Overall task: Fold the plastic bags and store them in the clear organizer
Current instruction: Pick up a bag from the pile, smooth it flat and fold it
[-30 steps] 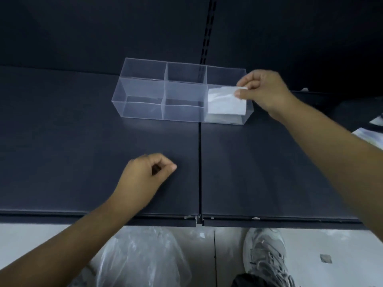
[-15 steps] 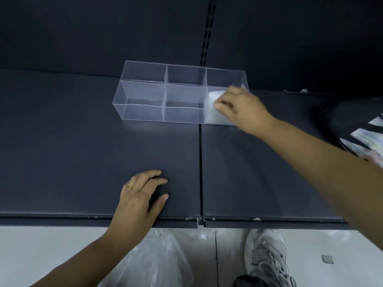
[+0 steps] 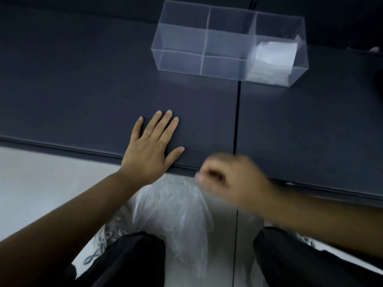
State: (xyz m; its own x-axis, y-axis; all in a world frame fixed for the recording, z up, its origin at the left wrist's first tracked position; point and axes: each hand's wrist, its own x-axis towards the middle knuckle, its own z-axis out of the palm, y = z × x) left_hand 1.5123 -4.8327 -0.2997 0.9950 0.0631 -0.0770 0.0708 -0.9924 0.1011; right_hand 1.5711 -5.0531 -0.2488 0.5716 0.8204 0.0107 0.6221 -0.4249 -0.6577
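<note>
At table (image 3: 83,90) front edge, left hand (image 3: 152,151) flat, fingers spread, right hand (image 3: 232,179) blurred, pinching plastic bag (image 3: 178,214).

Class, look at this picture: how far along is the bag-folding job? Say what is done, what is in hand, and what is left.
Done: one folded bag sits in the right-hand compartment of the clear organizer. In hand: the right hand, blurred, is closed at the top of a loose plastic bag below the table edge; the left hand lies flat on the table. Left: fold and store it; the other compartments look empty.
</note>
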